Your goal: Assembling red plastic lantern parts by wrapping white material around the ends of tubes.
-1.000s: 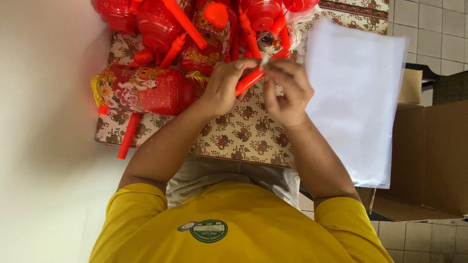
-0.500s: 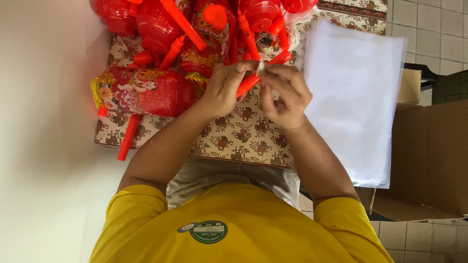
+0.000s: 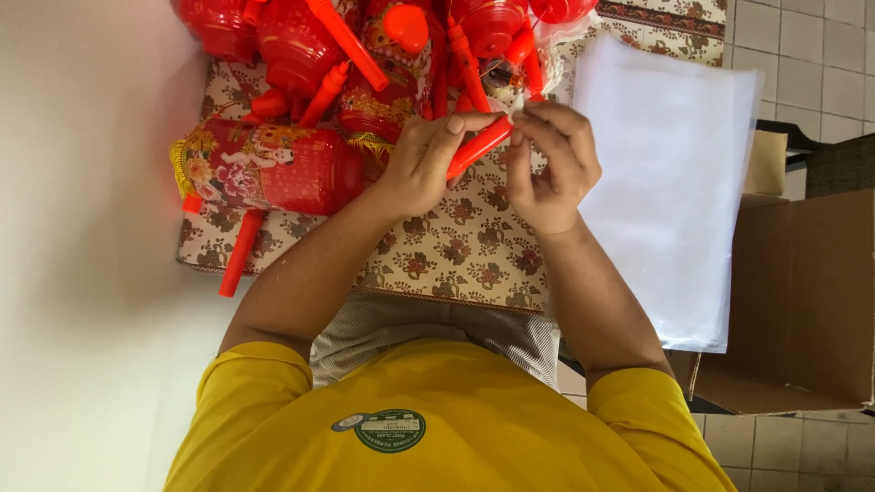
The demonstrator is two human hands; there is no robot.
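Note:
My left hand (image 3: 427, 162) is closed around a red plastic stick (image 3: 480, 146) that slants up to the right. My right hand (image 3: 552, 166) pinches a small white piece (image 3: 517, 106) at the stick's upper end, fingertips touching the left thumb. Both hands hover over a floral patterned cloth (image 3: 456, 264). Just left of my left hand a red lantern with gold print and a yellow tassel (image 3: 273, 169) lies on its side.
A pile of red plastic lanterns and sticks (image 3: 383, 46) fills the far edge. A loose red stick (image 3: 241, 255) lies at the cloth's left edge. A stack of clear white bags (image 3: 665, 182) lies to the right, beside an open cardboard box (image 3: 802, 301) on tiled floor.
My hands have stayed almost in place. The right fingers have shifted up to the stick's top end and the stick has tilted slightly.

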